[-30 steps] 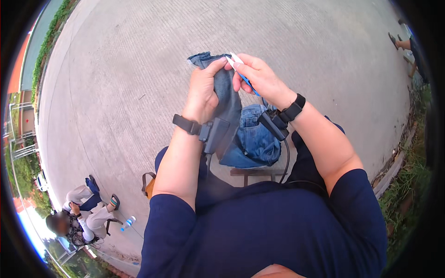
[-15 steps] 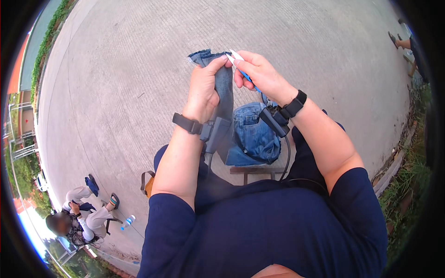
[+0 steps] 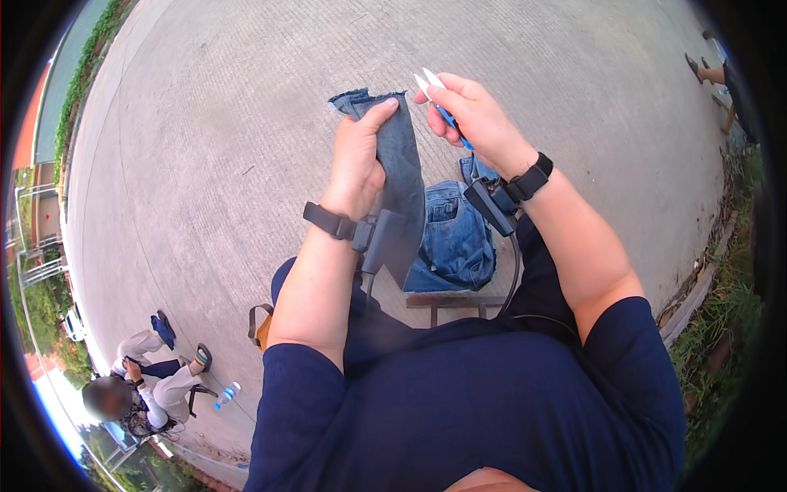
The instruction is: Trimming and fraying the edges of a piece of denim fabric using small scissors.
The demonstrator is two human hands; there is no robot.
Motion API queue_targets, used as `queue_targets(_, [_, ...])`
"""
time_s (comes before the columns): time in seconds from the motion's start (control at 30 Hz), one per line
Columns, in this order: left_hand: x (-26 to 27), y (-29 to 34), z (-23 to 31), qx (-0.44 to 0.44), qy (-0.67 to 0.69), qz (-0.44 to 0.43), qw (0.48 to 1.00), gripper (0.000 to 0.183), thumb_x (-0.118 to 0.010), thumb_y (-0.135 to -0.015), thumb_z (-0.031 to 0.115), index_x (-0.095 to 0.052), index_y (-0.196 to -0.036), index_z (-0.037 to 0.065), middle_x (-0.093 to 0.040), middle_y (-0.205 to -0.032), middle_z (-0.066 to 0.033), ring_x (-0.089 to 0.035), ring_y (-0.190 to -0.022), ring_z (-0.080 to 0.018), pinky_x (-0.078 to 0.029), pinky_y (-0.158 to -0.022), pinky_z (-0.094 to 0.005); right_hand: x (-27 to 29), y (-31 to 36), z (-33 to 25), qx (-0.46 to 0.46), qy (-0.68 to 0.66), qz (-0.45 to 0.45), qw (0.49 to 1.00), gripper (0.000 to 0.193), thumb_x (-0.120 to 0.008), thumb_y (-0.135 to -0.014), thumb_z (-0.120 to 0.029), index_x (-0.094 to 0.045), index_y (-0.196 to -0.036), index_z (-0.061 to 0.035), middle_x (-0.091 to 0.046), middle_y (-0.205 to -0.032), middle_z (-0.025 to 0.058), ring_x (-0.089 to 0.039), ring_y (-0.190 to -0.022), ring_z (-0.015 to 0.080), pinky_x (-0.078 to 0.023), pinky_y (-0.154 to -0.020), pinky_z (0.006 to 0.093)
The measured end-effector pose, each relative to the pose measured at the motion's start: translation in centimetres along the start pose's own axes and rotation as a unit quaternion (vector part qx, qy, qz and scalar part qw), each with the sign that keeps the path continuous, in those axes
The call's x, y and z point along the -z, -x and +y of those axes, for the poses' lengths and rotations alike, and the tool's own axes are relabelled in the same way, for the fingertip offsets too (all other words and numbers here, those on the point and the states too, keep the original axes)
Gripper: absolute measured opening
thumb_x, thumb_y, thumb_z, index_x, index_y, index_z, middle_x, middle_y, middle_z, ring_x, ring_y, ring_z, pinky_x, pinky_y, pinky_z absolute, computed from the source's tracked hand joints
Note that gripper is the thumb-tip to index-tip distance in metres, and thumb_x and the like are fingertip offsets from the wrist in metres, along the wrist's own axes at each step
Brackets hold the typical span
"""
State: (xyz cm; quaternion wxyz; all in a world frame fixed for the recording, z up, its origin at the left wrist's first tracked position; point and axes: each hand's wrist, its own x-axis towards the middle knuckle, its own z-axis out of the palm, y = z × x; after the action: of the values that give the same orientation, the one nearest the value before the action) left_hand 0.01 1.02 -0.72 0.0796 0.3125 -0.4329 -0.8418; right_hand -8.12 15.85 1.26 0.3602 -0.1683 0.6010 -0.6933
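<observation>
My left hand (image 3: 361, 152) grips the frayed top end of a denim piece (image 3: 399, 176), thumb pressed on its upper edge. The cloth hangs down past my forearm toward my lap. To its right, my right hand (image 3: 471, 115) is closed around small thread snips (image 3: 449, 117) with white blades and a blue handle. Their two tips point up and left, slightly parted and clear of the cloth. Below my hands, more blue jeans fabric (image 3: 455, 234) with a pocket lies bunched above a low stool (image 3: 456, 302). A black strapped device sits on each wrist.
A brown bag (image 3: 261, 326) stands on the concrete ground (image 3: 221, 164) by my left leg. At lower left a person (image 3: 152, 385) sits near a water bottle (image 3: 228, 394). Another person's legs (image 3: 711, 74) show at far right. Grass (image 3: 713, 353) borders the right side.
My right hand with the snips has moved up and right, away from the denim edge. The hanging denim piece has spread wider to the right; my left hand has stayed nearly in place.
</observation>
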Motion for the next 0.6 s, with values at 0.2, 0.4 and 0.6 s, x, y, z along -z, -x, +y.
queue_targets(0.2, [0.1, -0.3, -0.2, -0.022, -0.003, -0.018, 1.0, 0.01, -0.065, -0.084, 0.012, -0.064, -0.085, 0.002, -0.066, -0.078, -0.0069, -0.064, -0.068, -0.0156, -0.052, -0.059, -0.0275, -1.0, 0.3, 0.8, -0.034, 0.055, -0.062, 0.996, 0.024, -0.043, -0.097, -0.023, -0.06, -0.098, -0.0067, -0.052, -0.06, -0.0031, -0.04, -0.049, 0.0023, -0.032, -0.045, 0.0178])
queue_targets(0.4, [-0.2, 0.0, -0.1, -0.027, 0.0, -0.011, 1.0, 0.01, -0.069, -0.08, 0.011, -0.066, -0.077, 0.002, -0.066, -0.076, -0.006, -0.06, -0.065, -0.0138, -0.047, -0.059, -0.0262, -0.9, 0.0, 1.1, -0.029, 0.044, -0.067, 0.996, 0.024, -0.042, -0.097, -0.025, -0.058, -0.099, -0.007, -0.053, -0.06, -0.0022, -0.04, -0.048, 0.0024, -0.031, -0.044, 0.0181])
queue_targets(0.6, [-0.2, 0.0, -0.1, -0.027, -0.002, -0.013, 1.0, 0.01, -0.068, -0.08, 0.01, -0.066, -0.076, 0.002, -0.066, -0.074, -0.006, -0.06, -0.064, -0.0136, -0.046, -0.057, -0.0258, -1.1, 0.1, 1.0, -0.033, 0.029, -0.059, 0.997, 0.021, -0.042, -0.097, -0.022, -0.057, -0.099, -0.0076, -0.052, -0.062, -0.0031, -0.039, -0.049, 0.0013, -0.03, -0.045, 0.0166])
